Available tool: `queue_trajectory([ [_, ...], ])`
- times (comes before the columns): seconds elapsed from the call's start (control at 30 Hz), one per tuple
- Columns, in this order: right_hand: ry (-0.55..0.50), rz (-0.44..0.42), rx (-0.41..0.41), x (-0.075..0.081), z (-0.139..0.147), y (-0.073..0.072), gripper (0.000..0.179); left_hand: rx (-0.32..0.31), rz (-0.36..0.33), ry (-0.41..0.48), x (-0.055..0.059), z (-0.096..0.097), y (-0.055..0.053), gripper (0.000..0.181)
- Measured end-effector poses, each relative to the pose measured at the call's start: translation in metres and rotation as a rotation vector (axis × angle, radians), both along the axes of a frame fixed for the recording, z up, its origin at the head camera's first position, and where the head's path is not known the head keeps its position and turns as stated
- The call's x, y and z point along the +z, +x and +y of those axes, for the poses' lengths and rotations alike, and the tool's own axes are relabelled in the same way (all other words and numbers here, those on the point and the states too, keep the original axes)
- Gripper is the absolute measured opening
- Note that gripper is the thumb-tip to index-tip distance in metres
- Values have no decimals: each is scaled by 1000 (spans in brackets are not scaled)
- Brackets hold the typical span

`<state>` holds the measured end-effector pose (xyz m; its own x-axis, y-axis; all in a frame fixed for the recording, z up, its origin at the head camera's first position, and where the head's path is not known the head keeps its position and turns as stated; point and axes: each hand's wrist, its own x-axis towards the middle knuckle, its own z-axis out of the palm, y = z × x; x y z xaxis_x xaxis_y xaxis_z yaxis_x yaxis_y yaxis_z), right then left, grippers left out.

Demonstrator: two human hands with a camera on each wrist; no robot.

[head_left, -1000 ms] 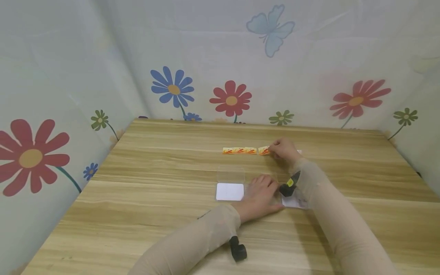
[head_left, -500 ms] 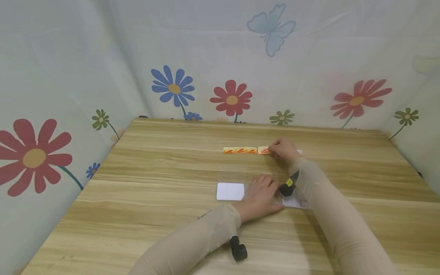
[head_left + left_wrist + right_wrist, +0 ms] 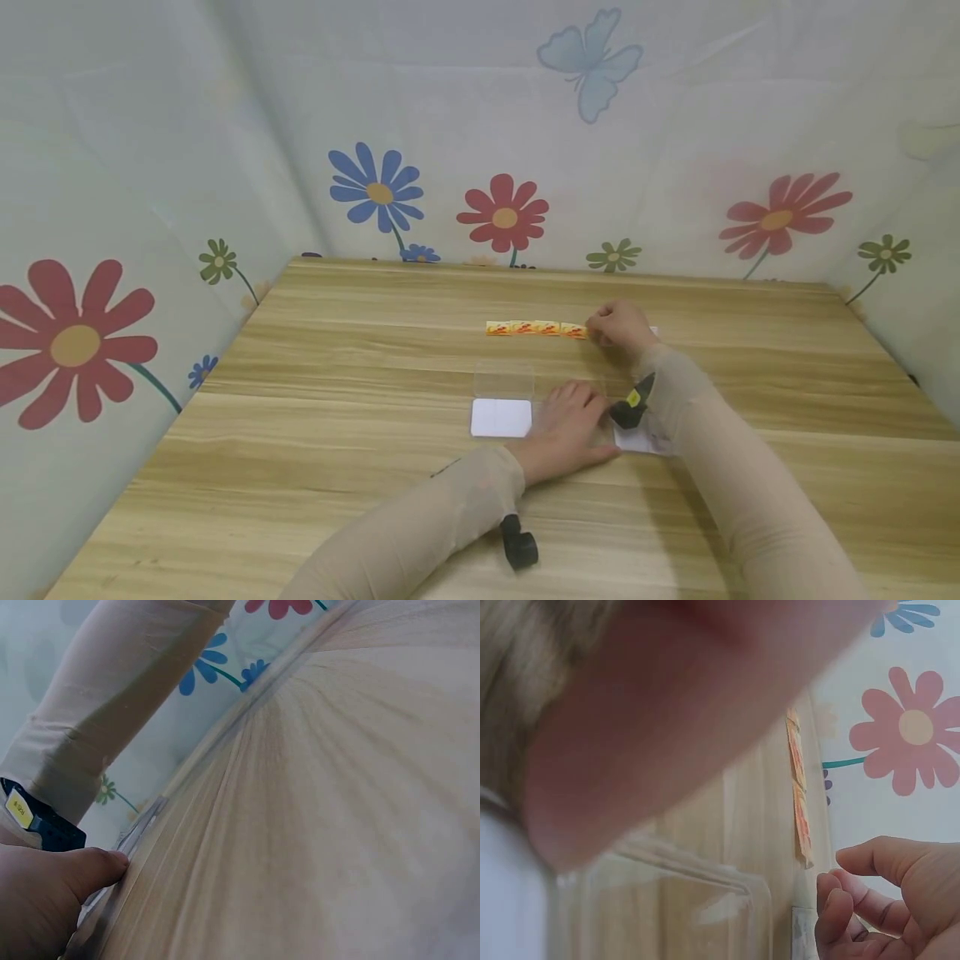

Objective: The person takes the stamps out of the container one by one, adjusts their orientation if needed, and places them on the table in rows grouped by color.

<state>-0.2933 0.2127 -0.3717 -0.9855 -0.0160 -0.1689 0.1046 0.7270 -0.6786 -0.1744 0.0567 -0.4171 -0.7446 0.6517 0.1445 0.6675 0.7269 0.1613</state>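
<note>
Four-part row of small yellow-and-orange cards point(image 3: 522, 328) lies across the back of the wooden table. At the right end of the row my right hand point(image 3: 619, 325) pinches the last card point(image 3: 573, 331) between thumb and fingertips, covering its right edge. My left hand point(image 3: 567, 425) rests palm down with fingers spread over a clear plastic case, hiding most of it; the case's clear corner point(image 3: 754, 889) shows in the right wrist view. Just left of that hand an opened clear case point(image 3: 504, 380) holds a white card point(image 3: 501, 417).
Under my right wrist sits another white piece point(image 3: 637, 440), partly hidden by the wrist camera point(image 3: 630, 408). A small pale item point(image 3: 654, 331) shows behind my right hand. A flower-printed curtain point(image 3: 637, 167) borders the table point(image 3: 337, 333) behind and at both sides.
The last card has shifted slightly left, from tilted and apart to lined up against the row's end. My right hand stays almost in place; the left hand has not moved.
</note>
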Motion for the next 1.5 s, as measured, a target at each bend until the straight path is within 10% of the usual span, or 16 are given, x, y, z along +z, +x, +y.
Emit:
queue_trajectory([
  [1.5,-20,143,212,41,28,51,32,-12,-9,24,-2,-2,0,54],
])
